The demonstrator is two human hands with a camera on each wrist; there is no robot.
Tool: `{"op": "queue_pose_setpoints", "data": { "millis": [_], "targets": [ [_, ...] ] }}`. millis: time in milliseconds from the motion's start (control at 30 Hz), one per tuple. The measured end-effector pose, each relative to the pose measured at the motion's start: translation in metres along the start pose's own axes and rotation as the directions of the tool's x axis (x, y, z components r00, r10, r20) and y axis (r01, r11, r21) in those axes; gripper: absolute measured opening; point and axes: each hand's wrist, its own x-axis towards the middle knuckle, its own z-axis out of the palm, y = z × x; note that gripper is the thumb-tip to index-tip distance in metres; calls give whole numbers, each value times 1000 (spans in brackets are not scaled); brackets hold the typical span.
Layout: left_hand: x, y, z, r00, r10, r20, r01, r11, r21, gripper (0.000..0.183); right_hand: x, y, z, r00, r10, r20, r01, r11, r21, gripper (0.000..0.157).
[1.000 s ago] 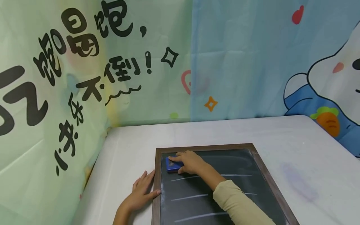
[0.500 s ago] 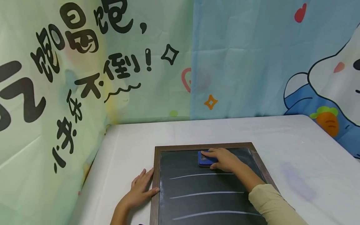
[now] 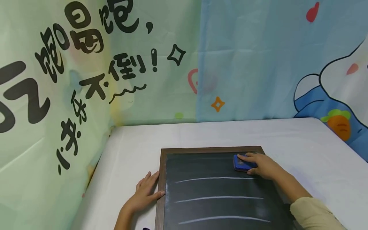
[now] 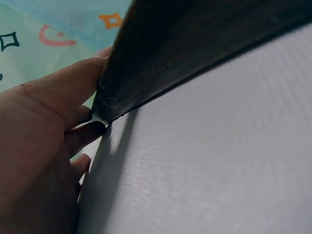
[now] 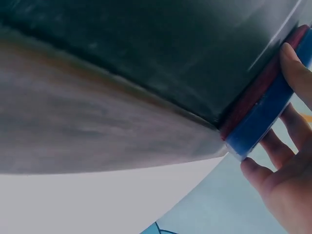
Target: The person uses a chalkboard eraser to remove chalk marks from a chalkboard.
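Note:
A blackboard (image 3: 201, 188) in a brown wooden frame lies before me, with three white chalk lines across the part in view. My right hand (image 3: 265, 166) holds a blue board eraser (image 3: 241, 163) against its upper right area, above the top line. In the right wrist view, the eraser (image 5: 265, 107) has a dark red pad facing the board, and thumb and fingers grip its blue body. My left hand (image 3: 143, 196) rests at the frame's left edge, thumb on the wood and fingers stretched along the side. The left wrist view shows that hand (image 4: 34, 131) touching the dark board edge.
The board lies on a white-covered table (image 3: 138, 140). Behind it hangs a pale green and blue printed cloth (image 3: 244, 64) with black lettering and a cartoon figure. A small dark thing (image 3: 146, 228) shows at the bottom edge, left of the board.
My right hand has slid the eraser from the board's upper left to its upper right, along the top above the chalk lines. The left hand has stayed at the frame.

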Motion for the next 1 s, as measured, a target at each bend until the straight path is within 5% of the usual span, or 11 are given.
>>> {"op": "queue_pose_setpoints", "data": {
  "millis": [233,567,1000],
  "targets": [
    [3,-1,5,999,12,35,-12,1000,-8,73,-5,7,2,997,65,46,-70,988,136,65],
    [4,-3,4,999,11,42,-11,1000,-2,75,1,2,3,999,32,-39,-27,992,121,63],
    [3,-1,-3,1000,14,12,-14,1000,3,74,34,-56,4,999,-48,-4,48,998,38,61]
  ]
}}
